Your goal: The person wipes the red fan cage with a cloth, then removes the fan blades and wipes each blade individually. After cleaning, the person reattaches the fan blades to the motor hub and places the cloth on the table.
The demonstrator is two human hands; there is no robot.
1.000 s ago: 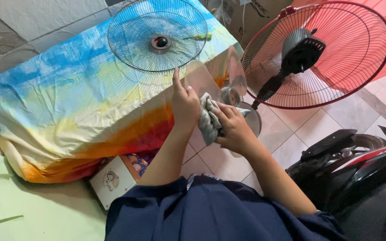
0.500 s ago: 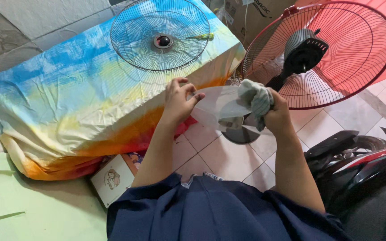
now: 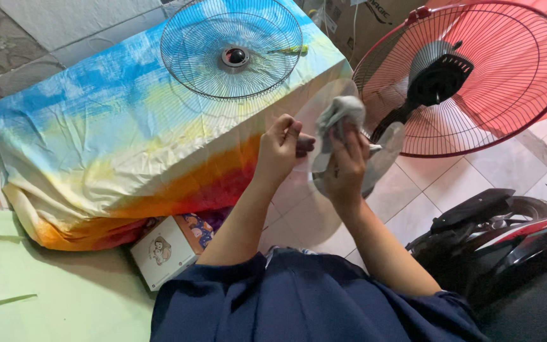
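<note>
Fingers of the left hand (image 3: pixel 280 147) curl shut around the hub of a clear plastic fan blade (image 3: pixel 384 155), holding it up above the tiled floor (image 3: pixel 438 183). Just beside it, the right hand (image 3: pixel 344 166) pinches a crumpled grey cloth (image 3: pixel 340 114) and presses it against one of the see-through vanes, so cloth and blade touch. Both forearms reach out from a dark blue garment (image 3: pixel 299 301) at the bottom of the view.

Behind the hands stands a block draped in a sheet (image 3: pixel 115 139) coloured blue, yellow and orange-red, and a round wire fan guard (image 3: pixel 232 56) lies flat on its top. To the right, a red fan cage (image 3: pixel 476 76) with a black motor housing (image 3: pixel 435 79) at its centre stands tilted on the floor, near the blade. A small white box with a cartoon picture (image 3: pixel 163 250) lies at the foot of the draped block. Part of a black and red motorbike (image 3: pixel 514 240) fills the lower right corner.
</note>
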